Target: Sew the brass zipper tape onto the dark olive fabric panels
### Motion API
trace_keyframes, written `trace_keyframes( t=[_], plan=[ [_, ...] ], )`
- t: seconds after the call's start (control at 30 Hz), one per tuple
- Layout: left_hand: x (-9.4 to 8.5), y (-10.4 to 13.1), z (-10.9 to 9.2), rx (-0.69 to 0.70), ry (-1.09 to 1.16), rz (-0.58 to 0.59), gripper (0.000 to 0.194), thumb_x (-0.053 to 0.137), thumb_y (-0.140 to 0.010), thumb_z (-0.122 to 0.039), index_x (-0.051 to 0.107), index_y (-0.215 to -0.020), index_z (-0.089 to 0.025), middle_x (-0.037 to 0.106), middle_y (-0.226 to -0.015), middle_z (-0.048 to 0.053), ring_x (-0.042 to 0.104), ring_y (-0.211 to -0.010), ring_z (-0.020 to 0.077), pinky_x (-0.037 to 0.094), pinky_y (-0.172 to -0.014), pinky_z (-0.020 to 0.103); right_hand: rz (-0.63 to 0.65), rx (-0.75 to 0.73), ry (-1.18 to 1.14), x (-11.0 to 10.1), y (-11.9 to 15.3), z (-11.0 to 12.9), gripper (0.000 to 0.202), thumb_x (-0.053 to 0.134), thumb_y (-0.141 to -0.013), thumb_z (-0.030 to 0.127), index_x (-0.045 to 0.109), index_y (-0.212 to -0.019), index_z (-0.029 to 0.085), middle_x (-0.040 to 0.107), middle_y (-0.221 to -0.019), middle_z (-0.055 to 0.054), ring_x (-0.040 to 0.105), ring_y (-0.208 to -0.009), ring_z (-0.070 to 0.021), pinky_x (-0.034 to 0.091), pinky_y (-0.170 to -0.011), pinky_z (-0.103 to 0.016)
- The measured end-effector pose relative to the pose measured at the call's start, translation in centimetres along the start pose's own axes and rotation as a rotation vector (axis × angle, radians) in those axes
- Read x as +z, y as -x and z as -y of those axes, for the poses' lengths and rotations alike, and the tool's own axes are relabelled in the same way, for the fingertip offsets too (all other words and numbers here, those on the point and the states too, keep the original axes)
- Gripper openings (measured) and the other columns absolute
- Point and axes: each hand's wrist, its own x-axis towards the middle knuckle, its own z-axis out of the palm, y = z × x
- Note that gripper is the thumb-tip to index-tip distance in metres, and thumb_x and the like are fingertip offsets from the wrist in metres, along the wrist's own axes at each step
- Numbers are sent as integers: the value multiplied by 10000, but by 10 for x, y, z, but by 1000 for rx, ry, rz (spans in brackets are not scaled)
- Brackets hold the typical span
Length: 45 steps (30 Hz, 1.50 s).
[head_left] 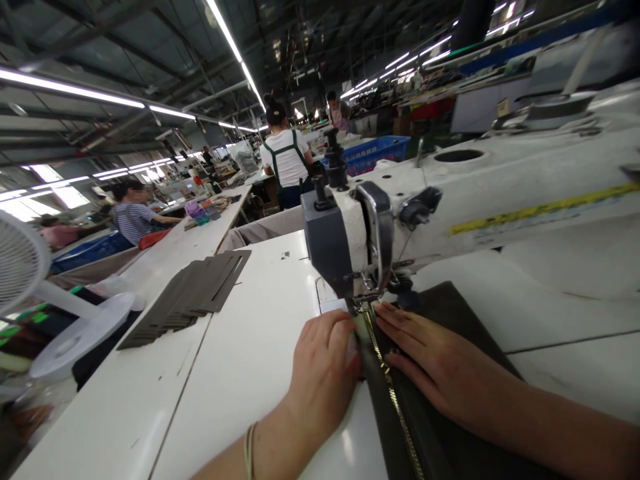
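Observation:
A dark grey-brown piece of fabric or leather point(465, 320) with a brass-toothed zipper point(393, 393) along it lies on the white sewing table, its far end under the needle area of a sewing machine point(345, 247). My left hand point(325, 360) has its fingers curled at the zipper's left edge and grips the piece there; the fingertips are partly hidden. Flat on the piece, right of the zipper, rests my right hand point(435, 357), fingers stretched toward the presser foot. A zipper slider shows between my hands.
A fanned stack of dark grey strips point(190, 297) lies on the table to the left. Beyond it stand a white fan point(75, 320) and a blue crate point(375, 153). A yellow measuring tape point(540, 207) runs along the machine arm. Other people sit at work farther back.

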Motion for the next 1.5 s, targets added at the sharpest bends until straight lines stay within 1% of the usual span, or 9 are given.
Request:
trace_keyframes(
  t=[0.13, 0.33, 0.5, 0.67, 0.87, 1.13, 1.3, 1.4, 1.5],
  plan=[
    [1, -2, 2, 69, -41, 6, 165, 477, -850, -112, 552, -983, -176, 638, -1014, 85, 614, -893, 222, 539, -753, 379, 7, -12, -15, -5, -1, -2, 413, 263, -949, 127, 536, -1193, -64, 412, -1246, -228, 395, -1156, -314, 440, -927, -502],
    [5, -6, 4, 252, -46, 35, 194, 414, -925, -161, 601, -967, -133, 679, -973, 100, 655, -903, 209, 570, -787, 340, 42, -54, -4, -8, -5, -3, 428, 242, -947, 111, 523, -1187, -104, 410, -1239, -245, 389, -1158, -313, 427, -939, -494],
    [0, -12, 3, 320, -86, 105, 232, 373, -933, -149, 602, -945, -115, 677, -929, 113, 658, -903, 205, 580, -781, 349, 54, -75, 1, -11, -8, -5, 384, 333, -899, 90, 530, -1185, -74, 428, -1226, -239, 376, -1174, -298, 412, -962, -467],
    [-2, -13, 4, 310, -88, 132, 224, 376, -926, -143, 599, -927, -132, 661, -936, 112, 653, -909, 199, 576, -790, 358, 58, -61, -15, -14, -9, -6, 369, 382, -884, 85, 521, -1190, -68, 424, -1231, -240, 378, -1172, -295, 396, -976, -468],
    [-1, -12, 2, 276, -93, 166, 209, 386, -921, -153, 592, -931, -122, 649, -950, 110, 645, -900, 213, 571, -768, 360, 63, -94, -40, -16, -9, -8, 372, 331, -911, 93, 529, -1167, -91, 431, -1216, -251, 375, -1171, -300, 391, -977, -471],
    [0, -11, 1, 207, -126, 277, 115, 474, -875, -144, 582, -905, -115, 633, -935, 105, 633, -874, 215, 552, -769, 351, 36, -144, -49, -4, -3, -20, 377, 288, -957, 128, 516, -1192, -59, 461, -1183, -231, 406, -1142, -319, 425, -938, -507],
    [3, -13, 3, 181, -166, 304, 113, 496, -843, -131, 585, -913, -123, 628, -942, 101, 632, -836, 221, 557, -733, 363, 26, -161, -58, -4, -9, -27, 375, 262, -966, 127, 519, -1174, -49, 463, -1172, -221, 414, -1136, -293, 394, -976, -475],
    [4, -14, 4, 150, -182, 318, 136, 498, -836, -131, 585, -940, -129, 625, -935, 97, 629, -832, 219, 555, -741, 370, -19, -157, -45, -15, -6, -17, 351, 285, -953, 116, 547, -1158, 4, 475, -1171, -194, 437, -1113, -288, 424, -951, -475],
    [5, -12, 6, 155, -165, 283, 175, 516, -841, -151, 576, -1006, -139, 622, -956, 90, 625, -862, 214, 551, -766, 367, -44, -156, 2, -27, 10, 8, 342, 296, -958, 115, 593, -1117, 55, 470, -1201, -155, 469, -1081, -274, 487, -894, -426]
  ],
)
